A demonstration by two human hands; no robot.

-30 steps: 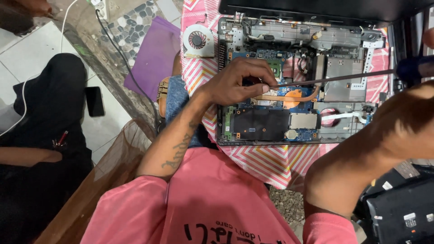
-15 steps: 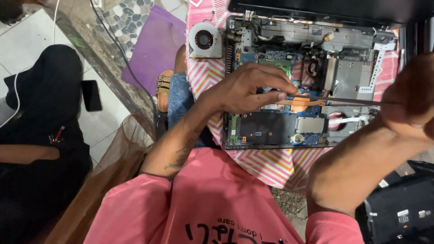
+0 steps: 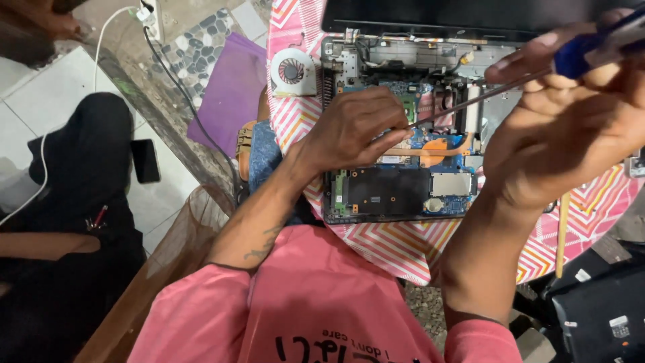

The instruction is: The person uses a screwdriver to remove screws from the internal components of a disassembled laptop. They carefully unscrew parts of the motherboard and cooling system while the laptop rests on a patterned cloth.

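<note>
An opened laptop point(image 3: 403, 191) lies on a pink zigzag-patterned cloth, its blue circuit board and copper heat pipe point(image 3: 443, 146) exposed. My left hand point(image 3: 353, 128) rests on the board, fingers pinched together near the heat pipe where the screwdriver's tip meets it. My right hand point(image 3: 564, 128) is raised close to the camera and grips a screwdriver point(image 3: 584, 57) with a blue handle; its long metal shaft slants down-left to the board. What the left fingers pinch is hidden.
A detached round cooling fan point(image 3: 293, 72) lies on the pink cloth point(image 3: 403, 249) left of the laptop. A purple sheet point(image 3: 232, 94), a cable and a dark phone point(image 3: 144, 161) lie on the floor at left. Another person in black sits at far left. A black device point(image 3: 598, 316) is at lower right.
My right hand has lifted with the screwdriver toward the camera, the shaft now steeper. The view has shifted; my left hand stays on the board.
</note>
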